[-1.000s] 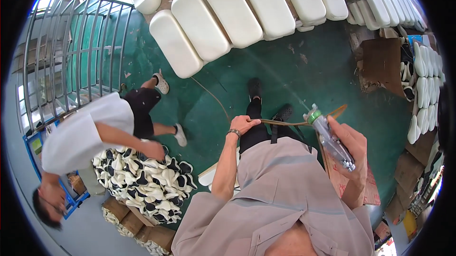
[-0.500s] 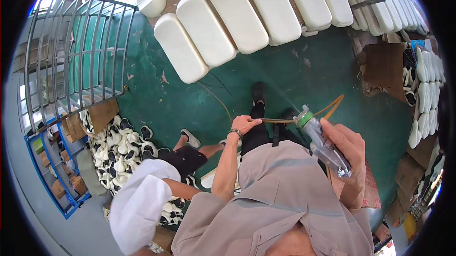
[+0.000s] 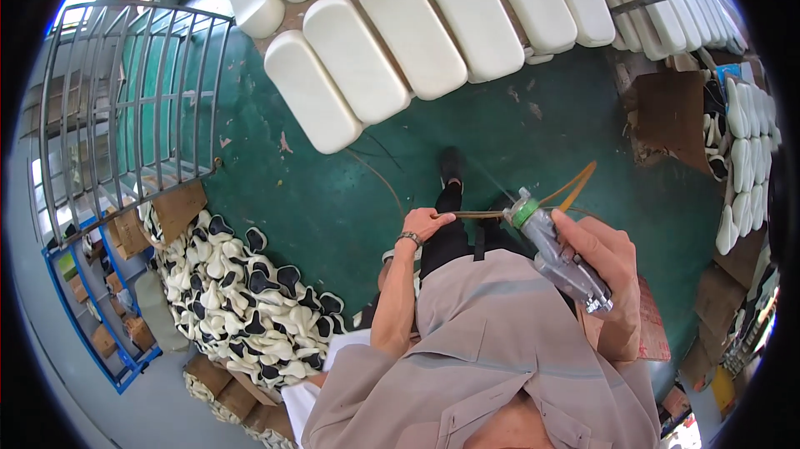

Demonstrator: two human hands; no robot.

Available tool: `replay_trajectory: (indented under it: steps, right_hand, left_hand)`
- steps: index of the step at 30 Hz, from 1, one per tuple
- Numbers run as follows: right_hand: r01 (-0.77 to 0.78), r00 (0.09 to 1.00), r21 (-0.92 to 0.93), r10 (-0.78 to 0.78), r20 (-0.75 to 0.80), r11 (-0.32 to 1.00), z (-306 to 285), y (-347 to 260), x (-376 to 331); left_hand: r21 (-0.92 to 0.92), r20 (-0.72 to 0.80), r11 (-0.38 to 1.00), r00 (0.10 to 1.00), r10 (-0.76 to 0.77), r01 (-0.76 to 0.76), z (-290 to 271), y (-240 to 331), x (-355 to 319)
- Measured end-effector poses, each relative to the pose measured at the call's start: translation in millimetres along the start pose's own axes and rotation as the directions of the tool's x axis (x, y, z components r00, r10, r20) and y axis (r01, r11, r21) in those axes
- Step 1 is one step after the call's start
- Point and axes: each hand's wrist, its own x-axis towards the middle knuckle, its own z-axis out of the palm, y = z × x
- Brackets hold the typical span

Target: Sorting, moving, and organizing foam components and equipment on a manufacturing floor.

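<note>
My right hand [image 3: 602, 270] is closed around a spray gun [image 3: 552, 250] with a grey see-through body and a green ring. Its nozzle points up and to the left, and a thin mist streams from it toward the floor. A tan hose [image 3: 475, 215] runs from near the gun to my left hand [image 3: 425, 224], whose fingers are wrapped round it at waist height. Past my feet, several cream, round-ended foam pads [image 3: 412, 32] lie side by side on a brown surface; neither hand touches them.
On the left, a heap of small cream-and-black pieces [image 3: 242, 299] covers the floor below a metal-barred rack [image 3: 133, 103] and a blue shelf frame [image 3: 125, 378]. Cardboard boxes [image 3: 671, 120] and stacked cream pieces [image 3: 742, 165] line the right. A person's white sleeve [image 3: 300, 407] shows beside my left arm.
The person in white has moved in toward my left side and is now mostly hidden, uncovering more of the heap. Both hands keep their grips; the spray gun has shifted slightly left and down.
</note>
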Motion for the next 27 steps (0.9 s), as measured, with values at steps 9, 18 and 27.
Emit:
replay_trajectory:
  steps: [9,18,27]
  right_hand:
    - [-0.116,0.983,-0.089,0.102,-0.150,0.989,-10,9,-17]
    - [-0.126,0.975,-0.103,0.104,-0.198,0.987,-14,4,-17]
    - [-0.168,0.972,-0.121,0.144,-0.184,0.978,-20,12,-23]
  left_hand:
    - [0.009,0.023,1.000,1.000,-0.009,0.009,2,2,-1]
    - [-0.022,-0.031,1.000,0.999,0.006,-0.007,14,-3,-3]
    - [0.030,0.056,1.000,0.998,-0.008,0.006,8,2,3]
